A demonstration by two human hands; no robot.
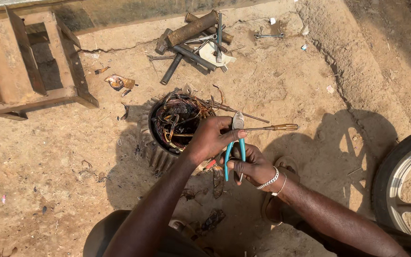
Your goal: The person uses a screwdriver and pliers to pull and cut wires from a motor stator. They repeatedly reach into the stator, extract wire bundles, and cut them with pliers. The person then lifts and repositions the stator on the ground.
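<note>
Both forearms reach down over the finned motor housing [155,154] on the dirt, its copper windings [179,116] exposed, where the left hand [210,138] and right hand [253,166] both grasp the teal-handled pliers [236,143]; gripping strands squarely would likely serve best.

Teal plastic-handled metal pliers [234,150], tangled glossy copper windings [179,119], wooden-handled screwdriver [272,127], rough sandy ground [44,166]

hard, bright sunlight falls on the sandy ground [286,85], casting sharp dark shadows toward the lower right and under the arms. the picture is crisp throughout, with mild wide-angle bending at the edges and no blur.
</note>
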